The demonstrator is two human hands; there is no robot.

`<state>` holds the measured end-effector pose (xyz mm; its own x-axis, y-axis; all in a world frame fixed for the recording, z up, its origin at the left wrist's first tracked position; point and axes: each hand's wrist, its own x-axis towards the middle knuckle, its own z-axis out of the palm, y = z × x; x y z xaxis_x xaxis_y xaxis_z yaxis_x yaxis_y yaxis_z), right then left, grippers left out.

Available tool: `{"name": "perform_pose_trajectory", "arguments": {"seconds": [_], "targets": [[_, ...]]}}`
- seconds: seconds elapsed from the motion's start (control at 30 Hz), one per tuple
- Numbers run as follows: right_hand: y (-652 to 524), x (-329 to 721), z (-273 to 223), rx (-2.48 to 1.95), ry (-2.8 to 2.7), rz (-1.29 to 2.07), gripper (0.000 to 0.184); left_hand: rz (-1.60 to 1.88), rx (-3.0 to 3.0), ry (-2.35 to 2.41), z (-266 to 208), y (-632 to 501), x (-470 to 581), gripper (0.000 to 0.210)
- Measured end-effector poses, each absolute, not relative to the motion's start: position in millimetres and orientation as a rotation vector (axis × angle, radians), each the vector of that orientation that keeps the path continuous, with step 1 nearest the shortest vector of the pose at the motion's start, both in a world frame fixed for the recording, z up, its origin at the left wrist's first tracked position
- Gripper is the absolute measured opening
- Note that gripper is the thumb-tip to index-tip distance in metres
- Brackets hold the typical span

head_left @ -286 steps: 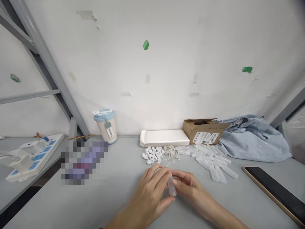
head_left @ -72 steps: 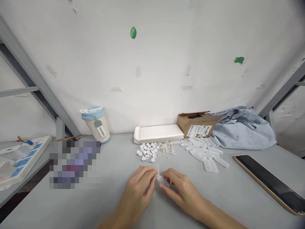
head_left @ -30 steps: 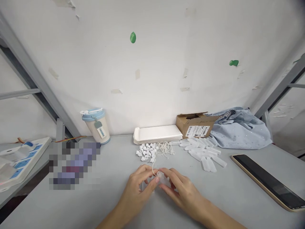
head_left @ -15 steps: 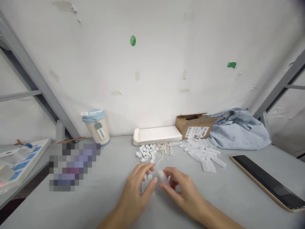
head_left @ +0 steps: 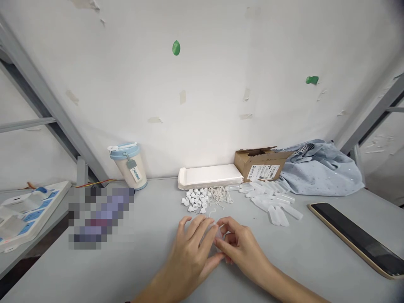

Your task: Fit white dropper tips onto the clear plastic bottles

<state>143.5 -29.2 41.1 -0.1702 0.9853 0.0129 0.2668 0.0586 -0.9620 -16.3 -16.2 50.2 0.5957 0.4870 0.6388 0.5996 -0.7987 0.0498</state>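
A small translucent plastic bottle (head_left: pixel 220 234) with a white cord at its top is between my two hands, mostly covered by fingers. My right hand (head_left: pixel 242 244) pinches it from the right, thumb and index finger against its side. From the left, my left hand (head_left: pixel 195 246) curves over the bottle, fingertips at its upper part and thumb below. Just beyond my hands lie a pile of small white caps (head_left: pixel 195 199) and a tangle of white cords (head_left: pixel 220 195). To their right are several flat translucent plastic pieces (head_left: pixel 275 215).
Behind the piles, a stack of white trays (head_left: pixel 211 176) and a cardboard box (head_left: pixel 261 166) stand by the wall. A blue cloth (head_left: pixel 318 172) and a phone (head_left: pixel 356 240) lie right. Leftward are a tumbler (head_left: pixel 129 166), a blurred purple item (head_left: pixel 105 214) and a power strip (head_left: pixel 34 214).
My left hand has moved right, from beside the bottle to over it, and its fingers now meet my right hand's. The bottle stays in my right hand. The view has shifted slightly.
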Motion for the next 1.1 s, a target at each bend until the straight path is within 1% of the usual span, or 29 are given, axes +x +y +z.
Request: {"name": "perform_pose_trajectory", "arguments": {"seconds": [0.1,0.17,0.27,0.37,0.57,0.77,0.97,1.1], "targets": [[-27,145,41,-1.283,-1.57,1.172,0.021,-1.112,-2.737,-1.013,48,-13,-16,0.03],[-26,148,42,-1.302,-1.638,1.112,0.021,-1.137,-2.815,-1.096,47,-10,-19,0.035],[-24,151,43,-1.367,-1.774,0.996,0.02,-1.05,-2.929,-1.198,47,-5,-24,0.039],[-23,152,42,-1.391,-1.86,0.923,0.017,-0.966,-3.008,-1.247,47,-3,-28,0.038],[-23,153,37,-1.364,-1.958,0.831,0.017,-0.925,-3.041,-1.286,47,-3,-30,0.037],[-23,153,37,-1.368,-1.97,0.83,0.019,-0.841,-3.068,-1.324,46,-3,-31,0.041],[-24,153,41,-1.349,-1.959,0.876,0.024,-0.835,-3.093,-1.36,47,-4,-29,0.04],[-26,152,44,-1.344,-1.96,0.882,0.024,-0.868,-3.085,-1.399,43,-4,-29,0.043]]}}
